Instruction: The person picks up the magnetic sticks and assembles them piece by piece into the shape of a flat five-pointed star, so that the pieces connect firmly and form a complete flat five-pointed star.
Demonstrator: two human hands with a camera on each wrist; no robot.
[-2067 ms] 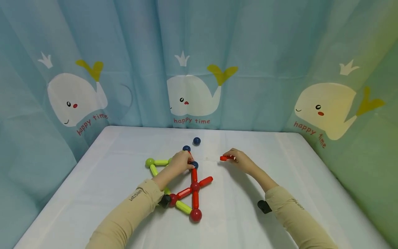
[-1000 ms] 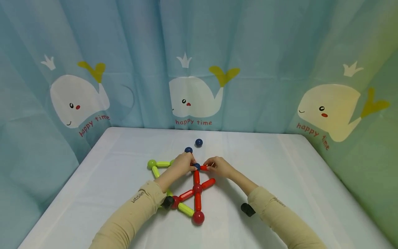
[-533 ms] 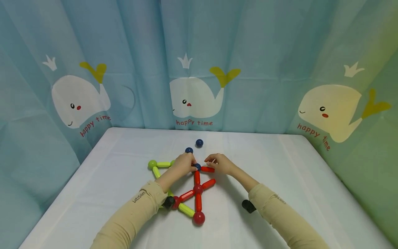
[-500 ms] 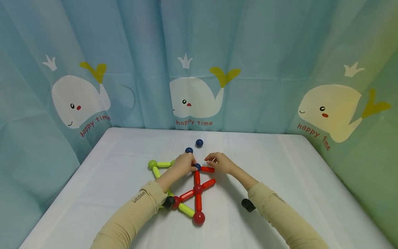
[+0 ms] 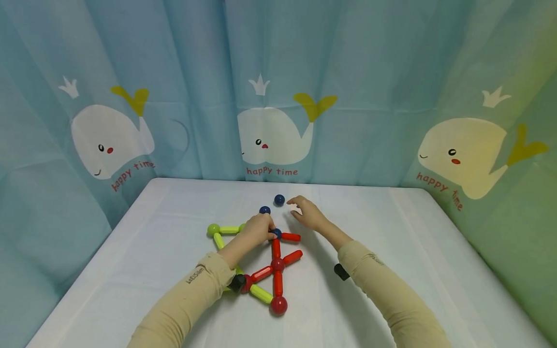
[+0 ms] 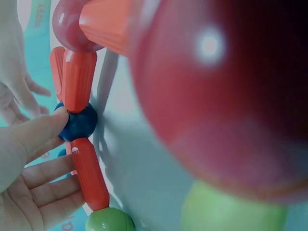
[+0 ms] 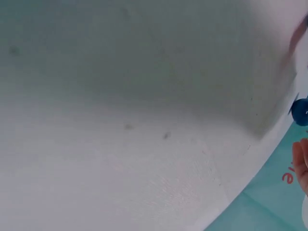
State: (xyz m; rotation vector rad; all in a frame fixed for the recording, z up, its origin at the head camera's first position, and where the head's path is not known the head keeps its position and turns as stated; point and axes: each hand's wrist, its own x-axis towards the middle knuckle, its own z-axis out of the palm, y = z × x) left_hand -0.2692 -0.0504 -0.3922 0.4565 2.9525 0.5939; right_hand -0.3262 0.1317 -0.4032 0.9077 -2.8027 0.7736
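My left hand (image 5: 256,229) pinches a blue ball (image 5: 277,234) between thumb and fingers. Red magnetic sticks reach out from that ball, including one (image 5: 290,237) pointing right. In the left wrist view, the thumb presses the blue ball (image 6: 83,123), and a red stick (image 6: 90,174) runs from it to a green ball (image 6: 110,221). My right hand (image 5: 309,213) holds nothing, its fingers spread just right of a loose blue ball (image 5: 279,200). At the right wrist view's edge, its fingers (image 7: 301,161) appear beside a blue ball (image 7: 301,111).
Nearer me, the frame continues with a red ball joint (image 5: 277,264), a larger red ball (image 5: 279,305) and a lime stick (image 5: 261,293). A green ball (image 5: 213,230) marks its left corner. Another blue ball (image 5: 264,210) stands behind the left hand. White table (image 5: 370,270), whale-print curtain (image 5: 365,145) behind.
My right hand brought a red stick leftward to the pinched blue ball and let go; the stick stays attached. That hand then moved away toward the loose blue ball. My left hand kept its pinch.
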